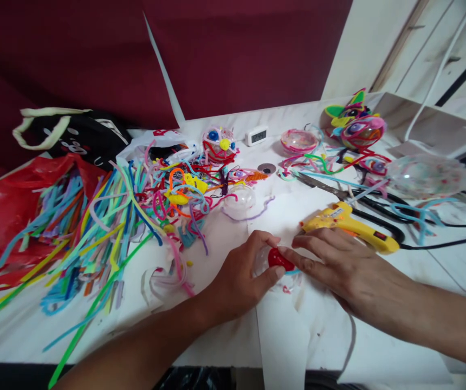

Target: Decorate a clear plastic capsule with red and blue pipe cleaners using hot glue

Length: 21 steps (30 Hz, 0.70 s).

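My left hand (243,268) is closed around the left side of a clear plastic ball piece (262,261), low over the white table. On it sits a shiny, rounded red piece (280,260), with my left thumb and index finger at its edges. My right hand (341,265) reaches over the right side, its index fingertip against the red piece and its thumb hidden below. A bit of light blue shows under the red piece. Just beyond my right fingers lies a yellow hot glue gun (350,223).
Many pipe cleaners (98,227) spread over the left, some in a red plastic bag (9,216). Black-handled scissors (326,187) lie behind the glue gun. Decorated balls (219,145), a small digital clock (256,135), a clear plastic ball (428,176) and a black bag (78,138) stand farther back.
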{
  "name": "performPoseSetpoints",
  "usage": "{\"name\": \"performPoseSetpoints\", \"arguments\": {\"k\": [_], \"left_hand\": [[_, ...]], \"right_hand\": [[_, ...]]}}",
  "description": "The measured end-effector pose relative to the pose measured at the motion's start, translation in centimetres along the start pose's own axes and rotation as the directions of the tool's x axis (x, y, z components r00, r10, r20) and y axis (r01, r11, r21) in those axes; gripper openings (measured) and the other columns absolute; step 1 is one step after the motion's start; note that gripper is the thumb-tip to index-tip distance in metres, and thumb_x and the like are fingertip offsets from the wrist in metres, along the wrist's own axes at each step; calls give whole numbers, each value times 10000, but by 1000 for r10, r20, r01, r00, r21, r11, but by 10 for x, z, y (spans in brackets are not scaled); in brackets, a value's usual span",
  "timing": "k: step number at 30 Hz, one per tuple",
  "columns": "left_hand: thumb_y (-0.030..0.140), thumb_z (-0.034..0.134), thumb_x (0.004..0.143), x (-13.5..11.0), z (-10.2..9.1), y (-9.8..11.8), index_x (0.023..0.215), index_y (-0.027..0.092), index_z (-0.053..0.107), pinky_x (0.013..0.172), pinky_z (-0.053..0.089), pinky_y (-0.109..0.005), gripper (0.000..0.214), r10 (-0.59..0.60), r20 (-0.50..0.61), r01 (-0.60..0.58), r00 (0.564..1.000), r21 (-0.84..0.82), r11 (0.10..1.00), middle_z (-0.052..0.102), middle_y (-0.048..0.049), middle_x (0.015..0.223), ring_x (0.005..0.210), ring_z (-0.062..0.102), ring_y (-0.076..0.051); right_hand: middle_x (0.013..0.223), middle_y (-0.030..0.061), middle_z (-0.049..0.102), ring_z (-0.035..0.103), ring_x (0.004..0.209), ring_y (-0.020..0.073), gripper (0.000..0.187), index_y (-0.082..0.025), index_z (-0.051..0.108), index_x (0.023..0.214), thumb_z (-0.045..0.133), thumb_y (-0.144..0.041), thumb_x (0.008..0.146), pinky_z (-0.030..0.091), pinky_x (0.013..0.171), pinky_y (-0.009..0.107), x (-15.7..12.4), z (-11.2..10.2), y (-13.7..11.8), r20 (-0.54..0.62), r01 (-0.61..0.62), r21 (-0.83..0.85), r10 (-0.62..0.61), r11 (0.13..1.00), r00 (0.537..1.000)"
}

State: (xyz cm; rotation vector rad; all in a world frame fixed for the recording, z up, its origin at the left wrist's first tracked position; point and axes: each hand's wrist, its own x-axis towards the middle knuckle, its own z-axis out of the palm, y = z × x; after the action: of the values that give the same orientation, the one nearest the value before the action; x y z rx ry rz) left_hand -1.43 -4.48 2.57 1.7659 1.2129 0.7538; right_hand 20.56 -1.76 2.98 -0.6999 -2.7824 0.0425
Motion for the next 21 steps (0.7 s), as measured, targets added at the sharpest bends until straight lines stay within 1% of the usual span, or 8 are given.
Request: {"name": "performPoseSetpoints", "arguments": {"k": [5, 8, 14, 18, 21], "left_hand": [[239, 579, 834, 0, 0, 0, 1134, 226, 469, 905, 456, -348, 320, -7, 14, 7, 1000, 8, 1000, 600, -49, 1125, 1023, 578, -203], [250, 585, 831, 1, 0, -2, 1145, 232, 485, 899, 456, -348, 330, -12, 17, 11, 1000, 19, 1000, 616, -44, 1118, 1016, 584, -207], [260, 586, 840, 1, -2, -1, 1183, 234, 501, 944, 438, -338, 355, -21, 31, 20, 999, 10, 1000, 615, -39, 1177, 1077, 578, -208], [245, 595, 838, 1, -2, 0, 1157, 229, 516, 968, 424, -339, 330, -8, 25, 9, 1000, -11, 1000, 594, -48, 1242, 1118, 564, -206], [235, 599, 832, 1, -1, 0, 1144, 227, 522, 962, 430, -341, 321, -12, 14, 12, 1000, -12, 1000, 602, -49, 1232, 1114, 568, -208]], "right_hand": [[1072, 131, 607, 512, 963, 273, 385, -120, 520, 1266, 376, -118, 908, 420, 782, 438, 2, 1, -1, -55, 69, -211, -83, 975, 995], [1049, 142, 617, 518, 930, 272, 377, -80, 531, 1243, 388, -94, 895, 406, 766, 433, 4, -1, -2, -88, 97, -266, -124, 959, 988], [1040, 131, 614, 500, 935, 276, 361, -79, 535, 1230, 401, -109, 897, 384, 784, 453, 4, 3, -2, -69, 113, -276, -137, 954, 988], [1074, 110, 606, 503, 928, 259, 380, -104, 508, 1269, 408, -127, 903, 389, 786, 448, 2, 4, -2, -50, 74, -251, -89, 965, 995], [1080, 86, 610, 511, 916, 232, 358, -145, 519, 1257, 379, -145, 928, 394, 784, 428, 1, 3, -1, -45, 41, -201, -51, 979, 998]]}}
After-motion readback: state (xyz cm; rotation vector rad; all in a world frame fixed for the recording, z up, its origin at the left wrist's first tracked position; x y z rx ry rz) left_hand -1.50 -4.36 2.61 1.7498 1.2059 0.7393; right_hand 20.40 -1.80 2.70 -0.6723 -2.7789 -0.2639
